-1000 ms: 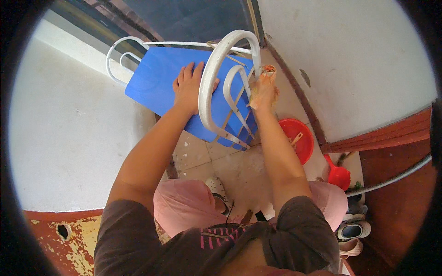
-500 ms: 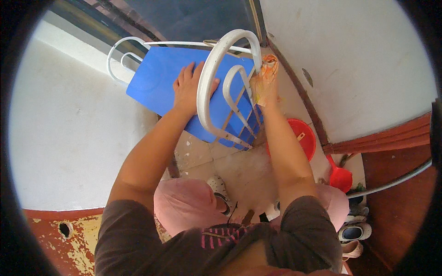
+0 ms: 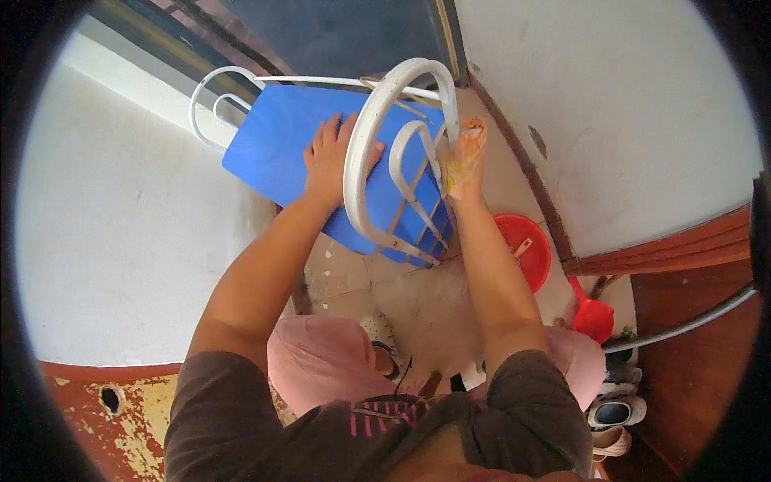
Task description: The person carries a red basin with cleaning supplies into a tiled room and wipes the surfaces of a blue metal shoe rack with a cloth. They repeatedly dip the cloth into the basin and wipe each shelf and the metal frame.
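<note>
A chair with a blue seat (image 3: 277,145) and a white metal frame (image 3: 365,157) lies tipped in front of me. My left hand (image 3: 331,159) rests flat on the blue seat, thumb by the curved white backrest tube. My right hand (image 3: 463,159) grips a yellowish-orange cloth (image 3: 458,165) and presses it against the white frame near the top of the backrest loop.
A red bucket (image 3: 526,245) with a stick in it stands on the floor at the right, a red scoop (image 3: 593,315) beside it. White walls close in left and right, a dark doorway lies beyond the chair. Shoes (image 3: 614,411) sit at the lower right.
My right hand with the cloth has slid up the white frame toward the top of the backrest. My left hand stays on the blue seat.
</note>
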`<action>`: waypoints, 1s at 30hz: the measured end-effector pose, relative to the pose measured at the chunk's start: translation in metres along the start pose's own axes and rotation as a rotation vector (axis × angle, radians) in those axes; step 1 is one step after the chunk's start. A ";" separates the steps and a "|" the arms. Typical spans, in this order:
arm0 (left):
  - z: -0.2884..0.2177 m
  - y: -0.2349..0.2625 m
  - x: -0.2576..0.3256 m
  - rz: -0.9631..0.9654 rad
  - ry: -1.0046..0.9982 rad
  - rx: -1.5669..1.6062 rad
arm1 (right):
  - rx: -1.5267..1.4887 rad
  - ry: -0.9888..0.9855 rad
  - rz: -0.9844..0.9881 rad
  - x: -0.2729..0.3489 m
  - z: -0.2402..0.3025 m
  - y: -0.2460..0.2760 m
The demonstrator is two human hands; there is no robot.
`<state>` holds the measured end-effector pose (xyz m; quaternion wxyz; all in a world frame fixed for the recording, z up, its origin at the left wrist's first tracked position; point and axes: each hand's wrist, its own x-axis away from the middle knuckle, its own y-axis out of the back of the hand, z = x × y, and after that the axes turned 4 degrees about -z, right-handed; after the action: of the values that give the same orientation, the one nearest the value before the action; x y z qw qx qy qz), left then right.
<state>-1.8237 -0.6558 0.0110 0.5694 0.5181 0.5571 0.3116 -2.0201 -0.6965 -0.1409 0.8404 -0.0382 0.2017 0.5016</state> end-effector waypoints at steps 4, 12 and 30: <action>0.002 -0.001 -0.003 -0.038 -0.030 0.001 | 0.400 0.457 -0.125 -0.001 -0.005 0.009; 0.005 -0.005 -0.004 -0.027 -0.015 0.001 | 0.978 0.175 0.396 0.041 -0.083 0.005; -0.019 0.013 -0.006 0.060 0.044 -0.047 | -0.725 -0.171 0.049 0.003 -0.090 0.038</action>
<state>-1.8405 -0.6531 0.0278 0.5595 0.5142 0.5460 0.3529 -2.0785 -0.6993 -0.2197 0.7738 -0.2868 -0.0590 0.5617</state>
